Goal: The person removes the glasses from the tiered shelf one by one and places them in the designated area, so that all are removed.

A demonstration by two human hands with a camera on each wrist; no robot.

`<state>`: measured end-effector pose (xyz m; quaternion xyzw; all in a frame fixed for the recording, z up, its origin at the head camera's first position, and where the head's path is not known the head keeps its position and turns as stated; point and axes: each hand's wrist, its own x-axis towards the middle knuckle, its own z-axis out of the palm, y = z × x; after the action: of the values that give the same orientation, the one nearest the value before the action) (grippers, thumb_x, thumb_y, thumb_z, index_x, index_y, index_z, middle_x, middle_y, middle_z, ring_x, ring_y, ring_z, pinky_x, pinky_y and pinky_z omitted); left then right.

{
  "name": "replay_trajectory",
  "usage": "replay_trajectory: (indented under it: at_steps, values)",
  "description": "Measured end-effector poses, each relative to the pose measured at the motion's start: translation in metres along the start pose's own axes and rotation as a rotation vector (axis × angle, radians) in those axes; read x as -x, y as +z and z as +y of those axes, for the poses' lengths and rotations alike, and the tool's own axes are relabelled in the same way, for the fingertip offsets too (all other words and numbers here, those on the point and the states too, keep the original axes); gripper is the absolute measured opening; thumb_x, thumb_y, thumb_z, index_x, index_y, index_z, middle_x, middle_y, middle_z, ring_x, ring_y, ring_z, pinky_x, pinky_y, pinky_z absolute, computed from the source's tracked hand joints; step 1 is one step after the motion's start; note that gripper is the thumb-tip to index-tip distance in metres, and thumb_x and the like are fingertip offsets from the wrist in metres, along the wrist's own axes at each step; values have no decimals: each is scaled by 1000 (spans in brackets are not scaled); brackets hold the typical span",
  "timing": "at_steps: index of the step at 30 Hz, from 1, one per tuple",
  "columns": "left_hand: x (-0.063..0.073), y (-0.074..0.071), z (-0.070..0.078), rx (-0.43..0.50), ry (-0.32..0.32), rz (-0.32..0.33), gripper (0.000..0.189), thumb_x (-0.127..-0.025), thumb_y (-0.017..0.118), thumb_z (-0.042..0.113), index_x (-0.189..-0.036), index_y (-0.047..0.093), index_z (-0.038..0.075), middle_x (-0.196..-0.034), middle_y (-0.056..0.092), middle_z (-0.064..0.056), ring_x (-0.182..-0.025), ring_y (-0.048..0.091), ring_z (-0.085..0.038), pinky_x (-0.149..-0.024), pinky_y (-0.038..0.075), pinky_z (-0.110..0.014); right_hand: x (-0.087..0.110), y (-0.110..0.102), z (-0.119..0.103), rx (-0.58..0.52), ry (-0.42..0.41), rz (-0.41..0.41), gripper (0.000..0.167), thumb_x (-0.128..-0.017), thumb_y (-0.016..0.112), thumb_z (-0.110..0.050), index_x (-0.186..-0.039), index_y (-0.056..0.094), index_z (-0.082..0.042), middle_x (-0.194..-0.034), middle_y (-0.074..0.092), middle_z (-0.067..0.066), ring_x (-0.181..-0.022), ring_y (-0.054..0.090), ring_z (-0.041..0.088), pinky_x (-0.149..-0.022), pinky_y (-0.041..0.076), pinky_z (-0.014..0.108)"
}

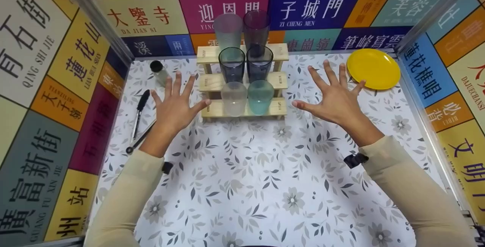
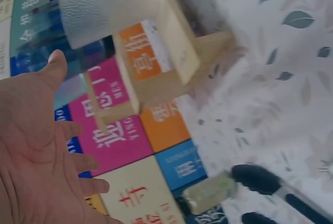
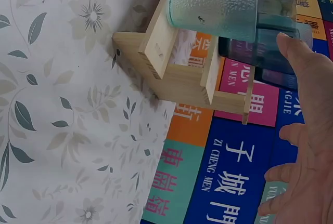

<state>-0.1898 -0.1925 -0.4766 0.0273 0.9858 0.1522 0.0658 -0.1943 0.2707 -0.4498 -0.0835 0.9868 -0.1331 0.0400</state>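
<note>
At the far left, your tongs (image 1: 139, 120) lie flat on the table (image 1: 242, 186), their long axis running from the black tips near the back down toward you, with a small black-capped bottle (image 1: 158, 71) standing just beyond them. Your left hand (image 1: 175, 105) hovers just right of the tongs with its fingers spread wide and straight, palm down, holding nothing; its thumb points at the lowest step of the wooden rack (image 1: 242, 107) and comes close to it, though you cannot tell from these views whether it touches. The rack sits between your two hands, its three steps climbing away from you, long side running left to right. All six cups stand upright, mouths up: a clear cup (image 1: 233, 98) and a teal cup (image 1: 260, 96) side by side on the bottom step, two dark cups (image 1: 245, 64) on the middle step, a frosted cup (image 1: 228, 30) and a purple cup (image 1: 256, 27) on the top. The clear cup is nearest your left thumb, the teal cup nearest your right. Your right hand (image 1: 333, 97) is also splayed wide and empty, thumb aimed at the rack's right end but apart from it. Beyond its fingertips a yellow plate (image 1: 373, 68) lies flat in the back right corner
</note>
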Motion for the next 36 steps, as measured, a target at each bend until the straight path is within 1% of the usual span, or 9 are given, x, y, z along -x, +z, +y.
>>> replay_trajectory:
  at_steps: [4,12,15,18,24,27,29,33,36]
  values:
    - [-3,14,-10,21,-5,-37,98,-106,50,77,-180,5,31,-188,-8,-13,-174,-12,-42,-126,-12,-87,-4,7,-2,-17,-14,2,116,-86,58,-97,-178,11,-43,-189,-5,4,-171,-17,48,-107,-19,99]
    - [-10,48,-25,39,-18,-122,104,-108,48,76,-180,2,16,-188,-4,-13,-174,-5,-43,-129,-1,-87,-13,25,-10,-31,-49,14,116,-85,60,-97,-178,18,-40,-189,7,4,-174,-6,46,-112,-18,97]
    - [-13,60,-28,66,14,-129,103,-109,49,73,-179,3,13,-188,0,-15,-174,-1,-44,-131,2,-85,-16,32,-14,-46,-83,34,115,-86,63,-94,-178,21,-38,-188,16,3,-174,3,44,-115,-14,97]
    - [-18,72,-31,116,63,-116,100,-110,52,68,-179,9,11,-188,7,-17,-174,5,-45,-132,5,-83,-20,39,-18,-78,-131,61,113,-87,68,-89,-177,26,-35,-186,24,1,-174,14,40,-118,-9,96]
    - [-30,89,-34,190,137,-74,92,-110,59,60,-176,24,7,-184,21,-22,-170,19,-51,-131,15,-83,-26,54,-30,-175,-196,73,113,-86,77,-82,-176,34,-28,-181,36,8,-170,30,37,-125,-3,91]
    - [-33,94,-35,235,149,-57,92,-109,62,57,-176,25,5,-181,26,-26,-167,24,-54,-132,20,-80,-28,60,-36,-228,-218,84,112,-86,80,-78,-174,38,-24,-178,42,11,-165,39,38,-129,5,87]
    - [-33,96,-37,280,150,-61,95,-109,64,56,-176,21,4,-180,28,-30,-166,27,-55,-133,24,-75,-30,64,-39,-271,-233,88,111,-85,84,-75,-172,42,-21,-175,45,14,-162,42,42,-131,16,82]
    - [-34,100,-42,363,154,-86,101,-108,67,55,-178,12,7,-178,28,-33,-164,32,-53,-134,31,-68,-37,72,-44,-359,-264,88,108,-84,89,-70,-167,47,-17,-170,51,15,-159,46,44,-128,38,71]
    - [-35,104,-45,393,163,-87,102,-107,69,54,-179,13,9,-179,29,-30,-164,34,-51,-134,32,-66,-42,78,-49,-421,-286,88,106,-83,92,-66,-165,49,-14,-164,56,14,-155,52,41,-126,43,65]
